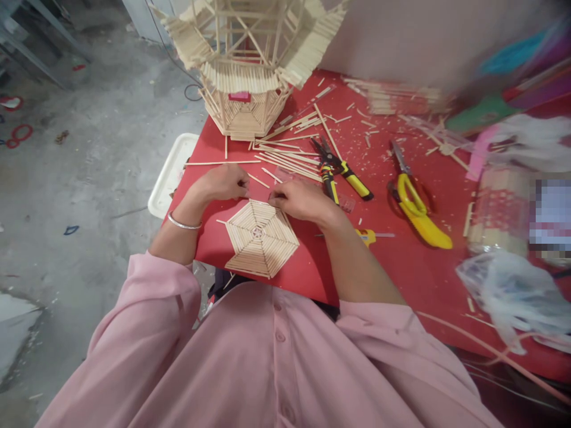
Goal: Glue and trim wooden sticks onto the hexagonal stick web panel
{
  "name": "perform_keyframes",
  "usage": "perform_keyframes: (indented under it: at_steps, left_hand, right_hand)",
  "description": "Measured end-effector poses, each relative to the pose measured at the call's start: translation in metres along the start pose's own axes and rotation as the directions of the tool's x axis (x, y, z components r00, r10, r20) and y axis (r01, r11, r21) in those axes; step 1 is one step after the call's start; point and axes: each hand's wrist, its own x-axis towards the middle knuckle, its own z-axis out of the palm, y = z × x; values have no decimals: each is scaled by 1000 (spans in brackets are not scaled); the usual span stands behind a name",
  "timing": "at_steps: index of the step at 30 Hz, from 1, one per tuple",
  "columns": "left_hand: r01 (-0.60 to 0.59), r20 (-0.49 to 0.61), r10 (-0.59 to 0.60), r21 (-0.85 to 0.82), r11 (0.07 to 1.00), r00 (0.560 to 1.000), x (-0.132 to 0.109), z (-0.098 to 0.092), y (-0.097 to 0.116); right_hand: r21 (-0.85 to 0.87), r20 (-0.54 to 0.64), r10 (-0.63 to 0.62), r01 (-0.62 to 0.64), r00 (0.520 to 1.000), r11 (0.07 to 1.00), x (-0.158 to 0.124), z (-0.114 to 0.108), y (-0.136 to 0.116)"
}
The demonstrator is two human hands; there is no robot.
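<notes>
A flat hexagonal panel (pixel 261 238) made of thin wooden sticks lies on the red table (pixel 401 267) near its front edge. My left hand (pixel 225 182) rests just beyond the panel's far left corner, fingers curled and pinched together on something too small to make out. My right hand (pixel 300 200) sits at the panel's far right edge, fingers curled down and touching it. Both hands almost meet above the panel's top side. A silver bangle (pixel 184 224) circles my left wrist.
A tall stick-built pagoda model (pixel 247 65) stands at the table's far left corner. Loose sticks (pixel 285 156) lie behind my hands. Black-and-yellow cutters (pixel 339 169), yellow scissors (pixel 417 208), a plastic bag (pixel 513 294) and a white tray (pixel 172 172) are nearby.
</notes>
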Motion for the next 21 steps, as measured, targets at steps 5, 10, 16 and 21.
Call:
perform_keyframes:
  at_steps: [5,10,16,21]
  left_hand:
    - [-34,-5,34,-31,999,999,3,2,-6]
    - [-35,-16,34,-45,998,999,6,4,-9]
    - [-40,-18,39,-45,998,999,6,3,-10]
    - [-19,-26,17,-64,998,1000,7,4,-11]
  right_hand:
    - [4,2,-17,17,1000,1000,1,-1,0]
    - [-8,-4,-32,32,999,999,1,-1,1]
    - [8,21,-69,68,997,998,7,-2,5]
    - [67,33,-107,105,994,992,11,-3,10]
